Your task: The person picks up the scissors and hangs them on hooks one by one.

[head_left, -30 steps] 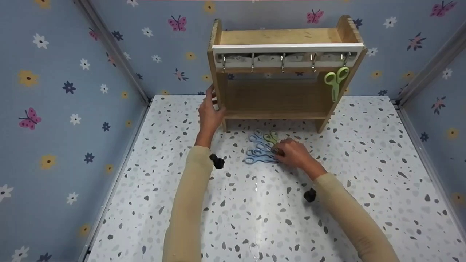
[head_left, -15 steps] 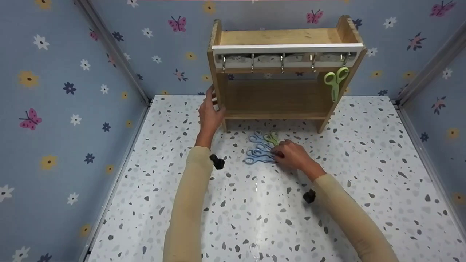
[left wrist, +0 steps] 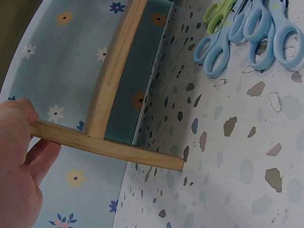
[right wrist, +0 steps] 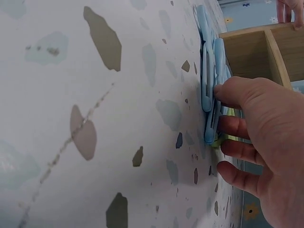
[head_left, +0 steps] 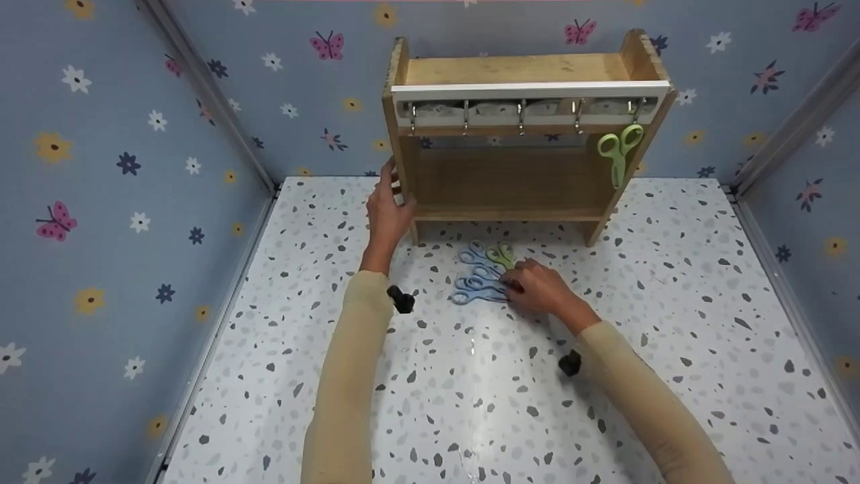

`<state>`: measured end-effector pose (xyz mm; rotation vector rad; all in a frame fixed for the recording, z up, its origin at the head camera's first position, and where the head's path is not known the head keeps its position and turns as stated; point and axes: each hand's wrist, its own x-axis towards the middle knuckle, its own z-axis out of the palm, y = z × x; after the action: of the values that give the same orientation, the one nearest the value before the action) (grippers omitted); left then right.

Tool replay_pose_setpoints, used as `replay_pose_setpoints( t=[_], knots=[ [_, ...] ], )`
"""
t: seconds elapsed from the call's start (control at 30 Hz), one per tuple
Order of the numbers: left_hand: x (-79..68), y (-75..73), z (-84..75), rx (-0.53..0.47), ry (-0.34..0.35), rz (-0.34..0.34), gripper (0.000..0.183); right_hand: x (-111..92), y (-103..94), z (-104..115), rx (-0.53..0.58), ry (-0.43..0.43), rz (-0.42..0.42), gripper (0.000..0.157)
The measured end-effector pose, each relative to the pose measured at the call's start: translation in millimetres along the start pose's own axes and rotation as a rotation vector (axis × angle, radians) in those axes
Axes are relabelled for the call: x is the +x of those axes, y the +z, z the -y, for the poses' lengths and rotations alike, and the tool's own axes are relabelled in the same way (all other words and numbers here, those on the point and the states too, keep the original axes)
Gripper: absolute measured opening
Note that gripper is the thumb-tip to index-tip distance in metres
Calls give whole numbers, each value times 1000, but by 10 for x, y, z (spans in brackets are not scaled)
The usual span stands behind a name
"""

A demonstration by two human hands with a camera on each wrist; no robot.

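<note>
My left hand (head_left: 390, 215) grips the left side panel of a wooden shelf rack (head_left: 510, 215); in the left wrist view the thumb and fingers lie on either side of its edge. Several blue scissors (head_left: 478, 296) lie in a loose pile in front of the rack, with green scissors (head_left: 500, 254) behind them. Over their blade ends is my right hand (head_left: 541, 288). In the right wrist view its thumb and index finger pinch one pair of blue scissors (right wrist: 219, 61) at the blade end. Another pair of green scissors (head_left: 619, 154) hangs from the rack's rightmost hook.
Several metal hooks (head_left: 521, 117) line the white front rail (head_left: 484, 89) of the rack. The rack stands near the flowered back wall (head_left: 457, 27), on a speckled white surface (head_left: 430, 376). Patterned side walls (head_left: 121, 255) rise on the left and right.
My right hand has shifted very slightly at the blade ends of the scissors. The left hand, the rack and the hanging green scissors stay where they were.
</note>
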<state>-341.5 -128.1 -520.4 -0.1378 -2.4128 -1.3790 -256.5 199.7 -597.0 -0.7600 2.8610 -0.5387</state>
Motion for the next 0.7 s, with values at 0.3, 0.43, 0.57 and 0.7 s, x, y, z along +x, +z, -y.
replay_pose_setpoints(
  t=[0.3, 0.43, 0.57, 0.7],
  knots=[
    [1, 2, -16, 0, -9, 0, 77, 1, -5, 4, 5, -3, -7, 29],
    [-3, 2, -19, -12, -17, 2, 78, 3, 9, -1, 2, -27, -28, 26],
    [-4, 10, -15, -23, -16, 1, 77, 5, 17, -1, 1, -25, -34, 25],
    [1, 15, -6, -26, -17, -2, 77, 15, 19, 4, 21, 4, -26, 26]
  ],
)
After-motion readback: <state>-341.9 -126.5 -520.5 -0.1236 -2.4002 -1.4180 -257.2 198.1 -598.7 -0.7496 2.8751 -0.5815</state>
